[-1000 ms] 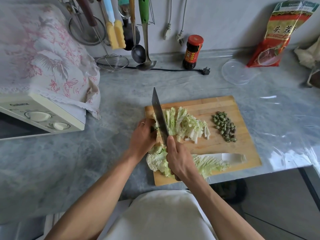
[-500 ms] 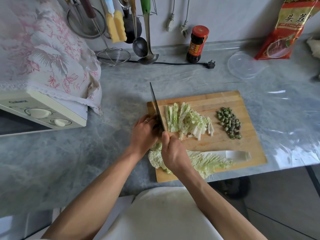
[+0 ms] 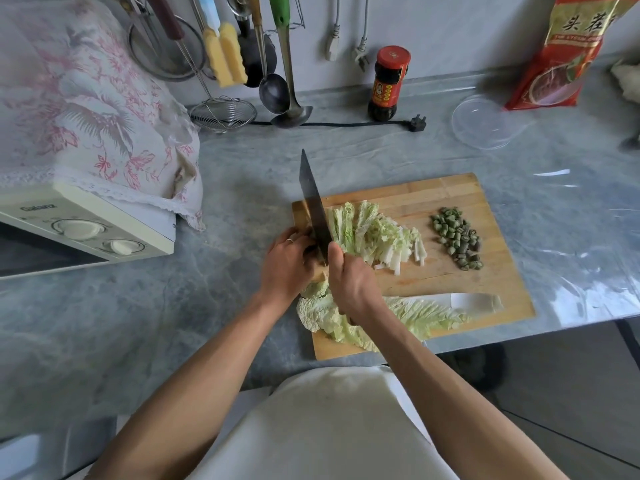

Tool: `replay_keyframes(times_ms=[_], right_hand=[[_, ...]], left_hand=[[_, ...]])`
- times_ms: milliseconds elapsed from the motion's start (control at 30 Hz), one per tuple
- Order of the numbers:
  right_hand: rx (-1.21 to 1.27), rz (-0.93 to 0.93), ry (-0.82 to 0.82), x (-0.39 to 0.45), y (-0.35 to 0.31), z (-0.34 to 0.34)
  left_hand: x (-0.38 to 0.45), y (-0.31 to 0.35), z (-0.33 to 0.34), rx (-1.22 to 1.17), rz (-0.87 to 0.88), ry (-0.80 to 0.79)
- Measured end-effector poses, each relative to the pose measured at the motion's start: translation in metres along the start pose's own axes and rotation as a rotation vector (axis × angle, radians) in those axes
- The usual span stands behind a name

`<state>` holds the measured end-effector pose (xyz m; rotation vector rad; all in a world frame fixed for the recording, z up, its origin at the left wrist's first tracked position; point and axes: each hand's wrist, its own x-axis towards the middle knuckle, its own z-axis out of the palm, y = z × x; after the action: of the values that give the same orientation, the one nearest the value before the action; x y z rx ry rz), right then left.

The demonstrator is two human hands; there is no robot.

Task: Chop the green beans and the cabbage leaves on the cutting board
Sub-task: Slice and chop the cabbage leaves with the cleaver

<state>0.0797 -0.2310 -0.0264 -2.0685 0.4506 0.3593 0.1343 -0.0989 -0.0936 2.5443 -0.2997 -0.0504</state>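
Grey marbled countertop (image 3: pixel 346 157) meets a pale wall (image 3: pixel 467 26) hung with utensils (image 3: pixel 277 64).

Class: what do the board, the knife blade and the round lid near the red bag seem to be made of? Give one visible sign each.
Board: wood, seemingly unvarnished; pale brown strips with grain lines.
Knife blade: probably steel; dark grey, dull sheen.
Lid: likely clear plastic; the counter shows through it.

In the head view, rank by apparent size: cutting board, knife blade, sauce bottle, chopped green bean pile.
1. cutting board
2. knife blade
3 and 4. sauce bottle and bean pile look alike; the bottle stands farther back, so no ranking.
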Motion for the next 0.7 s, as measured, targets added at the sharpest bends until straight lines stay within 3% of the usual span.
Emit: replay_keyframes(times_ms=[67,133,267,433,700], right_hand=[[0.043,0.085,-0.113,0.0,0.005,-0.008],[0.106,0.082,-0.084,-0.007,0.009,-0.012],[0.064,-0.123,0.036,-0.014,0.017,-0.009],[0.093,-0.071,0.002,-0.015,0.015,-0.021],[0.058,-0.138,-0.052,-0.02,0.005,-0.014]], left_hand=[[-0.002,0.003,0.0,-0.019,-0.007,0.008],[-0.002,0.003,0.0,-0.045,-0.014,0.028],[-0.002,-0.002,0.002,-0.046,0.022,0.033],[-0.001,0.001,0.0,-0.039,0.019,0.04],[0.014,0.005,-0.01,-0.069,-0.065,0.027]])
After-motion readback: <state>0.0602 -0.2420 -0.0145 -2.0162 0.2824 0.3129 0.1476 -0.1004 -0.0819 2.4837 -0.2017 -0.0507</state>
